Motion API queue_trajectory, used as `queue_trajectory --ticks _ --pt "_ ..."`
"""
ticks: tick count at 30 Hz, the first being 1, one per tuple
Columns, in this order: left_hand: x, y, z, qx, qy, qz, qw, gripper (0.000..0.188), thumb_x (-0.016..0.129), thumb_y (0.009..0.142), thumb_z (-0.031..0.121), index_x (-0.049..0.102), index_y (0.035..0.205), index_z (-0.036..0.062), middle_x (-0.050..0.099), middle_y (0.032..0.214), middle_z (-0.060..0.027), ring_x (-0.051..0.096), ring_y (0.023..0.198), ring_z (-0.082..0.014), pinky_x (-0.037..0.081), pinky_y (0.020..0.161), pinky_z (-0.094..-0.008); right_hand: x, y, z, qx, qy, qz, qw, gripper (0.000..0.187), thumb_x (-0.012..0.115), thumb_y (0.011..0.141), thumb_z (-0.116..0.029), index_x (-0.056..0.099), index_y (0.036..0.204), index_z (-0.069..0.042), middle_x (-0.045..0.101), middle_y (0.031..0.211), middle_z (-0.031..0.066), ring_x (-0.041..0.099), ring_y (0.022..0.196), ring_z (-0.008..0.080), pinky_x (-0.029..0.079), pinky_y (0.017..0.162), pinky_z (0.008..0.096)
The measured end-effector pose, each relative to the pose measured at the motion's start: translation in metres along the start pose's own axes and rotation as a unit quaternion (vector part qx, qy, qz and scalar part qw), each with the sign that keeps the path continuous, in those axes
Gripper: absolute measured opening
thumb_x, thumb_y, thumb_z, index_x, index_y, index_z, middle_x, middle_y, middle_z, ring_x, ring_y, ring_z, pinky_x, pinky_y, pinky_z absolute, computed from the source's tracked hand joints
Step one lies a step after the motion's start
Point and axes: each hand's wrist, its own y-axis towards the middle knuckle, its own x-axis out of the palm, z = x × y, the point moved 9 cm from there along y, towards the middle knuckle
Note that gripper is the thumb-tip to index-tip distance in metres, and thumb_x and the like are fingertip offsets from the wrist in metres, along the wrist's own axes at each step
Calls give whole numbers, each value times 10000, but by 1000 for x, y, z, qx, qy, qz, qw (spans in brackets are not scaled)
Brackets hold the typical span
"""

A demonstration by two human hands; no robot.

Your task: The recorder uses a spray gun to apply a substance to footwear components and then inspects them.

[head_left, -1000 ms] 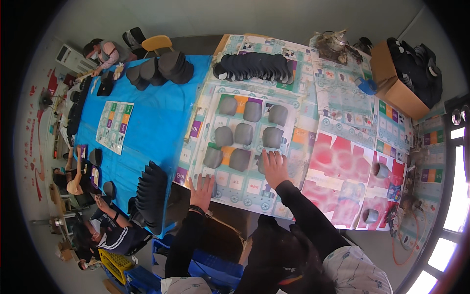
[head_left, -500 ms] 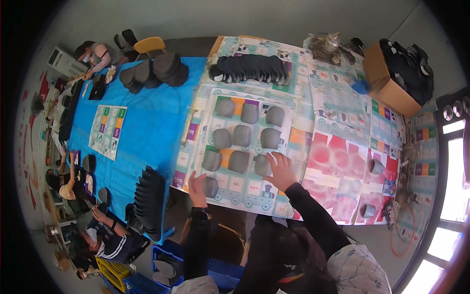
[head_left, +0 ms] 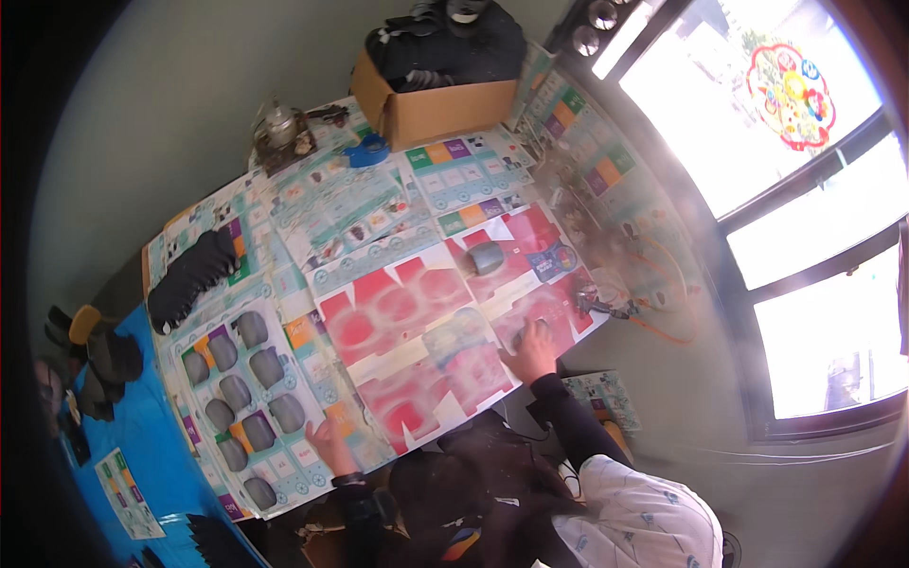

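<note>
My right hand reaches over a red-stained sheet, its fingers bent round a small grey cupped piece that they partly cover. A second grey cupped piece lies farther back on the red-stained paper. My left hand hovers by the right edge of a printed sheet, empty, with fingers apart. On that sheet several grey cupped pieces sit in rows, spaced apart; the nearest grey piece is close to the front edge.
A spray gun with an orange hose lies at the table's right edge. A cardboard box of black pieces, blue tape and a metal pot stand at the back. Black pieces form a row at left, beside a blue-covered table.
The view has swung right. My right hand has left the rows of grey pieces and moved right to a piece on the red-stained sheet. My left hand has moved away from the nearest grey piece.
</note>
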Motion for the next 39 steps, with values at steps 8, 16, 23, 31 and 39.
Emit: queue_trajectory --ticks 8,16,23,31,39 --pt "340 -65 312 32 253 -99 962 1262 723 738 751 265 1514 -133 523 1389 -352 562 1261 -444 425 1085 -466 23 6 174 128 5 -47 991 1221 878 651 -484 228 1558 11 366 1529 252 380 1402 436 325 1117 607" --pt "539 -4 358 45 473 -90 875 1399 568 720 889 125 1539 -155 465 1428 -365 511 1321 -436 386 1114 -497 51 33 185 123 19 -96 988 1237 803 705 -611 203 1569 40 372 1508 288 384 1398 451 333 1104 642" --pt "565 7 378 -56 511 -73 855 1461 638 665 865 89 1533 -174 541 1354 -305 566 1260 -366 425 1082 -448 69 41 171 75 -68 -103 989 1154 793 721 -518 247 1558 59 526 1237 203 533 1124 361 363 1103 562" --pt "401 -21 410 104 389 6 915 1287 827 663 592 183 1541 -95 520 1368 -293 506 1302 -408 287 1145 -642 41 46 121 15 5 -55 998 1129 843 669 -368 264 1554 26 534 1224 211 558 1110 409 426 995 537" --pt "119 -42 215 93 485 5 869 1126 831 708 349 204 1581 11 496 1321 -219 424 1348 -406 164 1122 -770 15 -8 -84 -264 122 -129 948 1097 812 631 -200 264 1560 1 500 1364 211 499 1252 403 362 1093 491"
